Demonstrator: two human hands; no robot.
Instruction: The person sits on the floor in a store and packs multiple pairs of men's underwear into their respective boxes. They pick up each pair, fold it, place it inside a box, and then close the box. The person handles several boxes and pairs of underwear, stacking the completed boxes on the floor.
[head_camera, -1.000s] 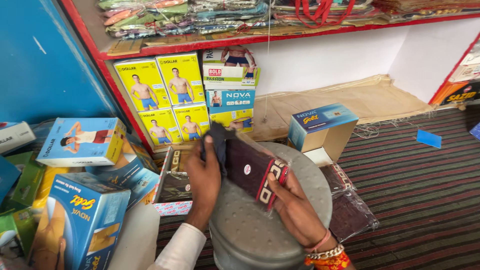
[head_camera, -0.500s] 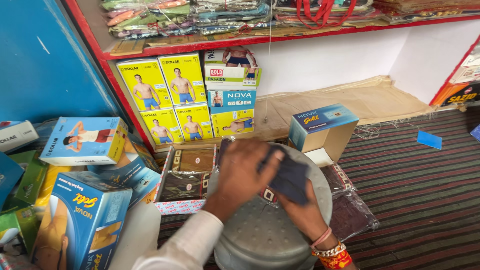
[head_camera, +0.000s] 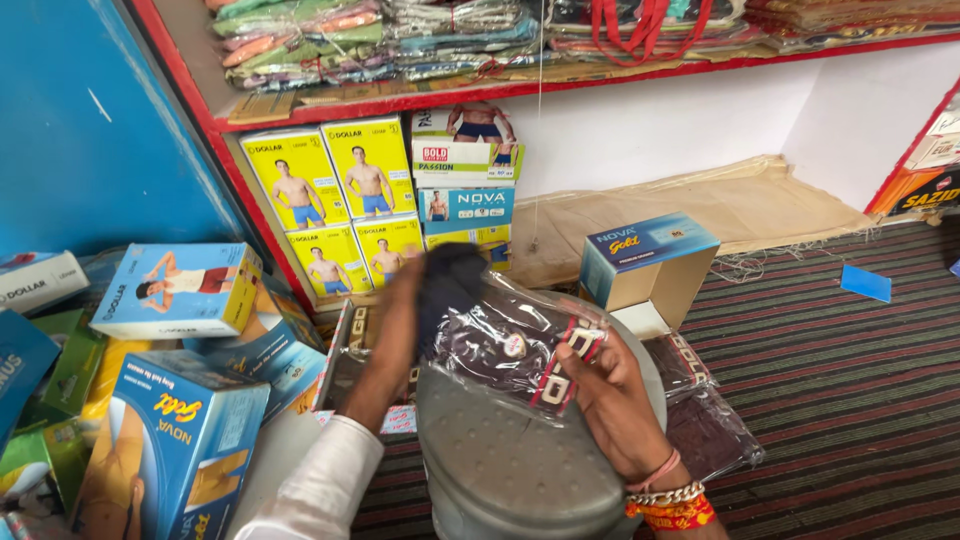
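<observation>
Left hand blurred behind packet

Left hand: white long sleeve with buttoned cuff. Right hand: bare forearm, silver bead bracelet, pink thread, orange-red band at wrist.

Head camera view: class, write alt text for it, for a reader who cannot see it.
Both hands, left hand and right hand, hold a dark folded garment in a clear plastic bag over a round grey stool. Boxed underwear lies piled at the left.
</observation>
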